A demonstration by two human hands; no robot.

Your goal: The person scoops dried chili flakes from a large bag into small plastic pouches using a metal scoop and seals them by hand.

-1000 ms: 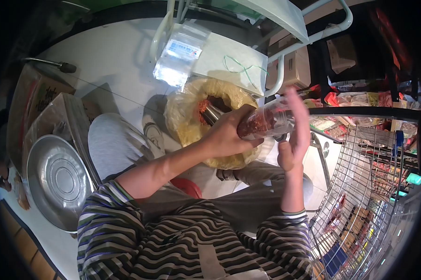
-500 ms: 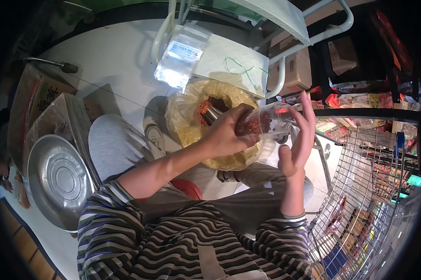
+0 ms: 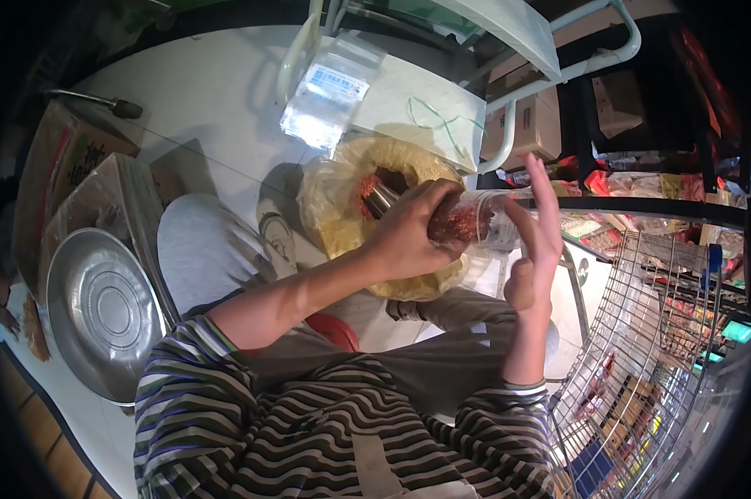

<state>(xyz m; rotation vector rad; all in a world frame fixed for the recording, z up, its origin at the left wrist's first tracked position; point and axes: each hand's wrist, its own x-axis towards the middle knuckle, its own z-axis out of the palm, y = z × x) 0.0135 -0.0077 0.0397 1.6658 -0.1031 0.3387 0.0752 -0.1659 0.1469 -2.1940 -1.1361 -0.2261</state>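
My left hand is closed around a clear plastic jar of dark red flakes, held sideways above a yellow plastic bag. My right hand is at the jar's right end, its index finger stretched up, another finger bent against the clear end and the thumb apart. Below them the yellow plastic bag stands open on the floor with red-orange flakes inside. A shiny metal cylinder shows in the bag's mouth beside my left hand; its lower end is hidden.
A pale step holds clear plastic packets and green string. Cardboard boxes and a round metal basin stand at the left. A wire cart and shelves of packaged goods are on the right. My knees flank the bag.
The jar and my left hand have shifted slightly right. My right hand has also moved a little right, staying at the jar's end. The whole view has shifted slightly.
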